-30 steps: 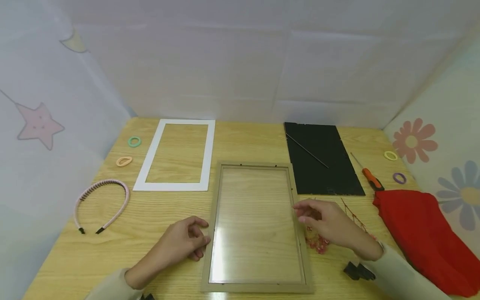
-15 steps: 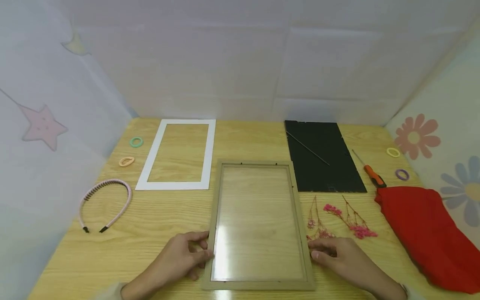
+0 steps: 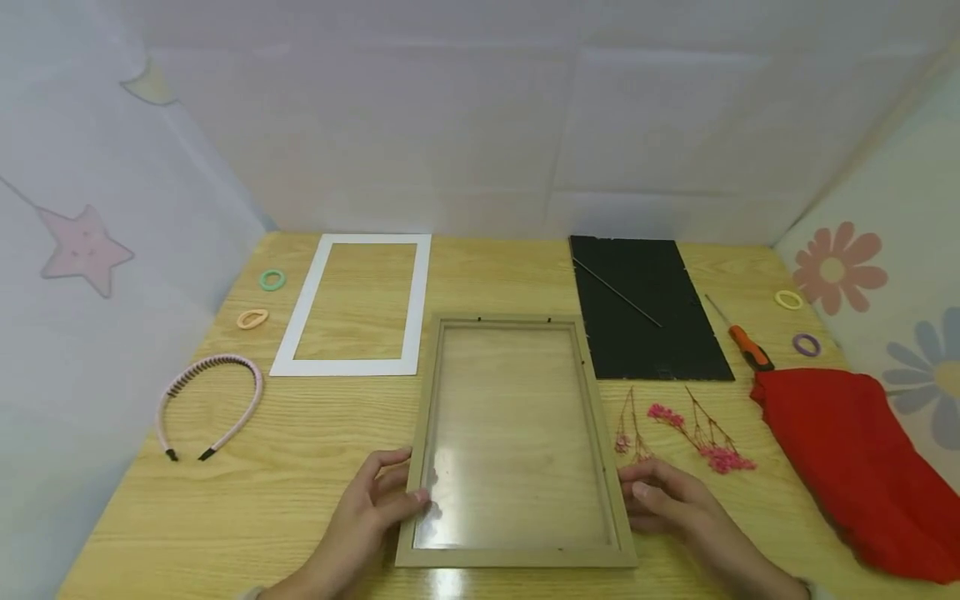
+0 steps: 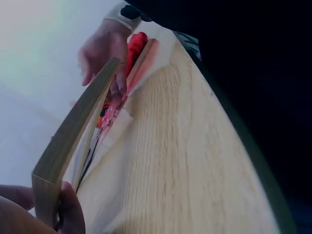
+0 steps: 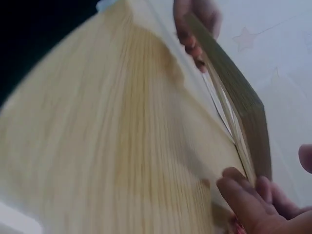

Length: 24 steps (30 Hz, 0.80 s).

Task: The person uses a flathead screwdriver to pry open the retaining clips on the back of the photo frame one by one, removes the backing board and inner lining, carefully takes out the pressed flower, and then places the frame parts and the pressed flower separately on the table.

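A light wooden picture frame (image 3: 517, 557) with a transparent pane (image 3: 517, 433) lies in front of me, small dark tabs along its inner edge. My left hand (image 3: 367, 510) grips its left side near the lower corner, thumb on top and fingers at the underside. In the left wrist view the frame's edge (image 4: 73, 126) stands raised off the table. On the other side, my right hand (image 3: 671, 507) touches the right edge with its fingers, the thumb held apart. From the right wrist, its fingers (image 5: 243, 197) show at the frame's lower edge. Pink dried flowers (image 3: 723, 458) lie just beyond that hand.
Behind the frame lie a white mat (image 3: 345, 367) and a black backing board (image 3: 645, 333) with a thin rod (image 3: 618, 292). To the right are a screwdriver (image 3: 742, 339), hair ties (image 3: 806, 344) and red cloth (image 3: 847, 458). A pink headband (image 3: 251, 404) is at left.
My right hand has come down along the frame's right edge from its middle. My left hand has moved lower and taken hold of the left edge. The frame's near edge has risen slightly.
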{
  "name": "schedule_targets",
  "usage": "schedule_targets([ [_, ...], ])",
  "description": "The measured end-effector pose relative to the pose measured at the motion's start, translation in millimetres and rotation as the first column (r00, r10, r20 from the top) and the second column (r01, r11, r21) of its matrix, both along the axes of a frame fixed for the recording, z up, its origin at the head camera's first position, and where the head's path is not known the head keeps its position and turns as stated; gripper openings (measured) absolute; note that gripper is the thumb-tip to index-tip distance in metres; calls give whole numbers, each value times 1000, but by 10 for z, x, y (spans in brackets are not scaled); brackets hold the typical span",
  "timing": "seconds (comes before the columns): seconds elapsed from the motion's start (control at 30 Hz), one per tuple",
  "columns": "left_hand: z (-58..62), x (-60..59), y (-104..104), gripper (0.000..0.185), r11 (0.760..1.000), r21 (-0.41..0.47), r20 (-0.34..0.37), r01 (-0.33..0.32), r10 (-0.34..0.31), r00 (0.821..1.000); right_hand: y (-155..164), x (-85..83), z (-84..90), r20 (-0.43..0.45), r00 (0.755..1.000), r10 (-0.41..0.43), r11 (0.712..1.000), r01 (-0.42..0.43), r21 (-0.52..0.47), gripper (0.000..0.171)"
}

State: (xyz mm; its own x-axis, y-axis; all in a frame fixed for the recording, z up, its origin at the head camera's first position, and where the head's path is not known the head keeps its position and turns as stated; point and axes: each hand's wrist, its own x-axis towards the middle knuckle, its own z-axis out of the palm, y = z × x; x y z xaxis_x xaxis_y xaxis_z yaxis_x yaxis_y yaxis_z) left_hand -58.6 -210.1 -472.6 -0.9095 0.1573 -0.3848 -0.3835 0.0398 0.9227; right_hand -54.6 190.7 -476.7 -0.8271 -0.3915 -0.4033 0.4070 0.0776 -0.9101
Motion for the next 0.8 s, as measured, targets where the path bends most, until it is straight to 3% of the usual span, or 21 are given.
schedule_targets([
  [0.13,-28,-23,-16,63,991,134,63,-7,-2,998,-88,6,-32,72,991,-111,987,118,-111,17],
  [0.23,-42,-40,-13,65,964,265,97,14,-41,994,-155,7,-60,121,975,-189,967,206,-152,16],
  [0.33,-42,-55,-18,70,913,405,140,46,-111,984,-201,3,-79,151,964,-217,954,242,-175,19],
  [0.47,-42,-61,-44,73,825,559,159,83,-205,966,-218,-5,-88,204,961,-186,933,238,-272,19],
  [0.63,-71,-46,-80,63,722,684,120,103,-251,960,-190,-16,-93,262,959,-112,858,226,-462,19],
  [0.7,-83,-42,-87,58,701,705,112,107,-259,959,-181,-12,-106,250,963,-103,841,219,-496,20],
  [0.8,-102,-39,-93,54,682,722,110,112,-273,956,-191,4,-142,180,976,-123,848,197,-491,22],
])
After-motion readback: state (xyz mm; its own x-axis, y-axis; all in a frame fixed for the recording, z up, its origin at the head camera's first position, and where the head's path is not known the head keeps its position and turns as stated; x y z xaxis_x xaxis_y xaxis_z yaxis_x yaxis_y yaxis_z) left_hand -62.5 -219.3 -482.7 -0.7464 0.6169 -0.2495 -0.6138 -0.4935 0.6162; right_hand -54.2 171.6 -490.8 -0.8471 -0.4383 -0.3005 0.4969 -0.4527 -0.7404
